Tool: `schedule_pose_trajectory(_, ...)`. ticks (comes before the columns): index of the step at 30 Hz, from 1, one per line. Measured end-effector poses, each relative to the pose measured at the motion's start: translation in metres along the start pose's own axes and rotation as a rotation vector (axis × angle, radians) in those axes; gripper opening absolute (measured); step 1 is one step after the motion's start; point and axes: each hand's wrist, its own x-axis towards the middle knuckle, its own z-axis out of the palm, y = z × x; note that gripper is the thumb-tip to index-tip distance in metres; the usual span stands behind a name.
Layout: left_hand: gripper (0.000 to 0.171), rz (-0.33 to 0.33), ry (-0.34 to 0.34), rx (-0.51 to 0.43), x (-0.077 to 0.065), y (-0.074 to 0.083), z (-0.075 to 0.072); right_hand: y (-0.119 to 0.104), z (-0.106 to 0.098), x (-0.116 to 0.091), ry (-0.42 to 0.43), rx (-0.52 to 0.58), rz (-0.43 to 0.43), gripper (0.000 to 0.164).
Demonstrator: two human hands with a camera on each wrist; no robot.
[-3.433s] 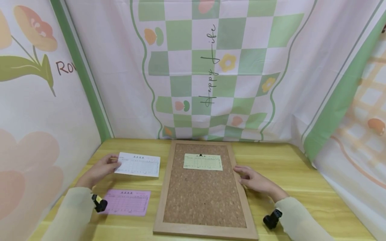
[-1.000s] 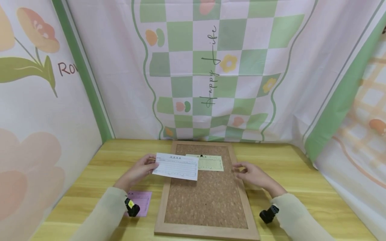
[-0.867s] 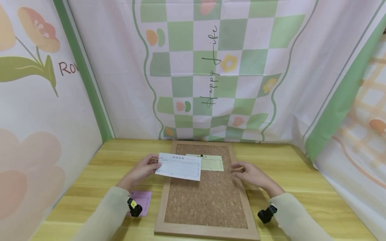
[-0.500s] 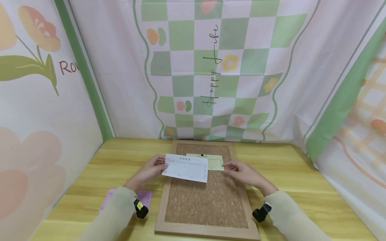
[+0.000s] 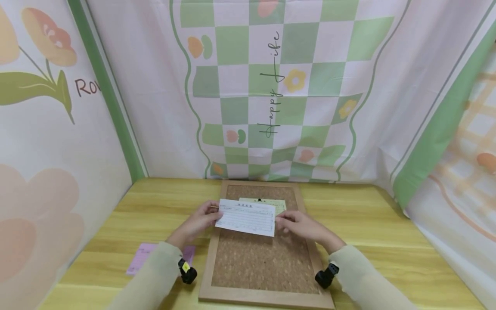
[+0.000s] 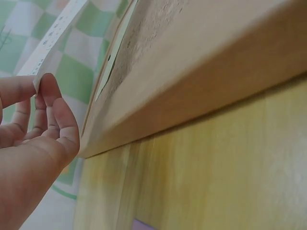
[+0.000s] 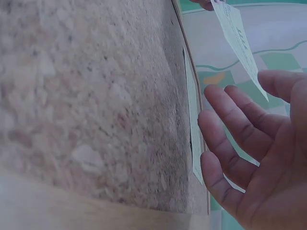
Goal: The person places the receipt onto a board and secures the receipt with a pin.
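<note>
A white printed paper slip (image 5: 246, 217) is raised above the cork board (image 5: 263, 262), in front of a yellow slip (image 5: 280, 206) pinned near the board's top with a small black pin. My left hand (image 5: 199, 223) pinches the white slip's left edge between thumb and fingertips, plain in the left wrist view. At the slip's right edge is my right hand (image 5: 306, 227). In the right wrist view, its thumb and fingers (image 7: 223, 129) stand apart, with the slip's corner between them and no visible grip. The white slip hides the left part of the yellow slip.
A pink slip (image 5: 141, 256) lies on the wooden table (image 5: 387, 267) left of the board, partly covered by my left sleeve. The board has a wooden frame (image 5: 267, 297). Patterned curtains (image 5: 155, 86) stand behind and at both sides.
My left hand has carried the white slip rightward from above the table's left side to over the board. My right hand has moved left from the frame's right edge to the slip's right edge.
</note>
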Motion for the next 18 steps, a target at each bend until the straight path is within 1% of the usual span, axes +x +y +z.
schedule_pose_trajectory(4,0.024,0.000,0.004,-0.017,0.001,0.000,0.003,-0.003,0.001,0.001,0.000,0.002,-0.009,0.039)
schedule_pose_trajectory(9,0.023,0.005,0.009,-0.012,0.003,0.001,0.008,-0.003,0.003,0.002,0.012,-0.007,-0.005,0.035)
schedule_pose_trajectory(18,0.025,-0.015,0.032,0.013,0.004,0.003,0.015,-0.002,0.004,0.001,0.036,-0.036,-0.017,0.037)
